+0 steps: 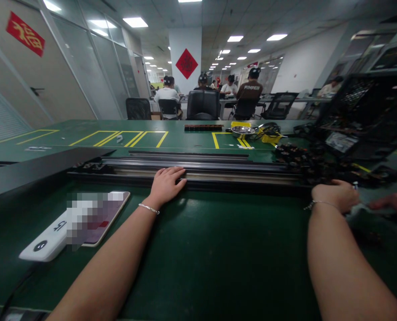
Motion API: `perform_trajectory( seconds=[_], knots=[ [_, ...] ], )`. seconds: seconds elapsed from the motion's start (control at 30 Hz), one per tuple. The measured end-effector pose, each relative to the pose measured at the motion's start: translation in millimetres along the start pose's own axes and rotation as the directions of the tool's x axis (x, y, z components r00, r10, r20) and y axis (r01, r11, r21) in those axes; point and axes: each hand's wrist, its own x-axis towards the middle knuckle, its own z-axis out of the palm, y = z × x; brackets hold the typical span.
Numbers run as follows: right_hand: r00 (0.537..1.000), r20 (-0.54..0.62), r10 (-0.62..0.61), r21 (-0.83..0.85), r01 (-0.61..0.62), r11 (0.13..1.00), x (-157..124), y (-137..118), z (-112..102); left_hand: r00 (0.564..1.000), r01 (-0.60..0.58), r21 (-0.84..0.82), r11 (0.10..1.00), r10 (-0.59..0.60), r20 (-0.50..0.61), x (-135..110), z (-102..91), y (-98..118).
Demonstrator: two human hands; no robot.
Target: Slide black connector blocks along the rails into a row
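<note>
My left hand (167,183) lies flat with fingers stretched out, resting on the edge of a long metal conveyor rail (218,171) that crosses the green workbench (218,249). It holds nothing. My right hand (335,196) is curled at the bench's right side, beside a pile of small dark parts (305,160). Its fingers are turned away, so what they hold, if anything, is hidden. Both wrists wear thin bracelets. Another person's fingers (390,199) reach in from the right edge.
A phone (109,209) and a white power bank (44,243) lie at the left. A black crate (362,116) stands at the right. A metal bowl (242,130) and yellow tray sit beyond the rail. Several people sit at desks farther back.
</note>
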Motion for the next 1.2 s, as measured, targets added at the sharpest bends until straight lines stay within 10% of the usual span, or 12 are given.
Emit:
perform_trajectory(
  seconds=[0.13,0.3,0.43,0.53,0.73,0.9,1.2],
  knots=[
    [0.987,0.005,0.161,0.063,-0.161,0.985,-17.9,-20.4,-14.3,1.0,0.015,-0.007,1.0,-0.015,0.028,0.3,-2.9,-0.3],
    [0.973,-0.065,-0.221,0.129,0.228,0.965,-41.1,-41.1,-16.0,0.999,0.028,-0.069,0.997,-0.026,0.022,3.3,-5.0,-1.7],
    [0.702,0.065,-0.709,0.195,0.688,0.699,-69.2,-60.7,-9.8,0.99,0.108,-0.069,0.992,-0.114,-0.087,12.8,-14.5,-15.8],
    [0.584,0.238,-0.776,0.16,0.765,0.624,-84.7,-69.2,-9.6,0.957,0.279,0.03,0.96,-0.275,-0.095,20.0,-34.4,-47.6],
    [0.59,0.341,-0.732,0.086,0.756,0.649,-87.9,-72.4,-17.3,0.756,0.651,0.202,0.732,-0.649,-0.084,-0.5,-78.6,-141.4],
    [0.607,0.34,-0.718,0.081,0.742,0.666,-88.5,-74.6,-17.7,0.597,0.792,0.217,0.571,-0.799,-0.072,-28.8,-82.0,-179.7],
    [0.602,0.304,-0.738,0.094,0.752,0.652,-88.3,-72.0,-15.1,0.604,0.797,0.125,0.591,-0.786,-0.129,-31.1,-69.6,-181.9]
  ],
)
